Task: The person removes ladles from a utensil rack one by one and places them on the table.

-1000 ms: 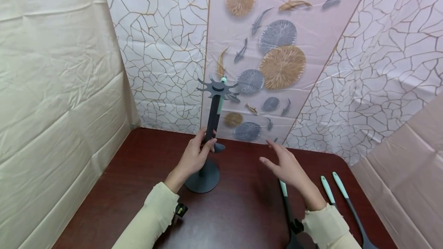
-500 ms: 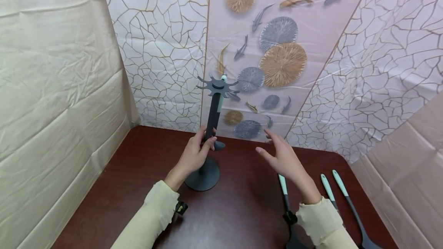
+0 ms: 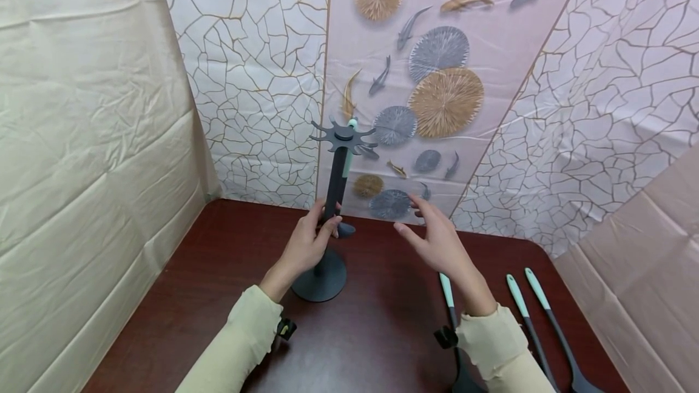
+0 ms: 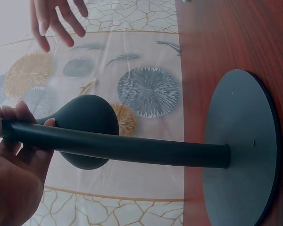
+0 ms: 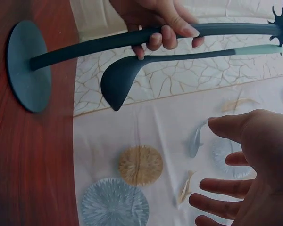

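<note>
A dark utensil stand [image 3: 320, 281] with a round base and a star-shaped top of curved hooks stands on the table. My left hand [image 3: 303, 248] grips its post [image 4: 132, 147] around the middle. From the top hangs a dark ladle [image 5: 122, 80] with a mint-green handle [image 5: 258, 49], on the far side of the post in the head view. The ladle's bowl [image 4: 87, 132] shows just past the left fingers. My right hand [image 3: 441, 246] is held in the air to the right of the stand, fingers spread and apart from it, holding nothing.
On the right of the dark red table [image 3: 218, 332] lie a utensil [image 3: 446, 291] beneath the right forearm and two more with mint-green handles, one utensil [image 3: 517, 296] beside another [image 3: 537, 290]. Patterned cloth [image 3: 262, 77] hangs behind the table's far edge.
My right hand has drifted left toward the stand, uncovering more of the utensils at the right. The left hand, stand and ladle stay where they were.
</note>
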Available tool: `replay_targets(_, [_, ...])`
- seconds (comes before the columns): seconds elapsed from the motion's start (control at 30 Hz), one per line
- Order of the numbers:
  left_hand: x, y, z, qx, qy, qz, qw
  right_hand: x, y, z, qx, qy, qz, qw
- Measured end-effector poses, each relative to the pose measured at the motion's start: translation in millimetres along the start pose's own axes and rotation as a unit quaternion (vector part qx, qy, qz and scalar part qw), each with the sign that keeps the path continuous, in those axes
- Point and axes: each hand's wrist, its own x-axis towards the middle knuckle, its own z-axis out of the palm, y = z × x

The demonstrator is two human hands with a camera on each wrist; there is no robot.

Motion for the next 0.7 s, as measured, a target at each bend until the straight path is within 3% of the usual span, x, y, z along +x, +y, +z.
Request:
replay_targets(0.3, [-0.4, -1.2, 0.3, 0.0, 0.0, 0.004, 1.0, 4, -9, -1, 0.019, 0.018, -0.019, 0.999])
replay_targets(0.7, [0.0, -5.2, 2.2, -0.002, 0.004, -0.001, 1.0, 12, -18, -1, 0.061, 0.089, -0.078, 0.991])
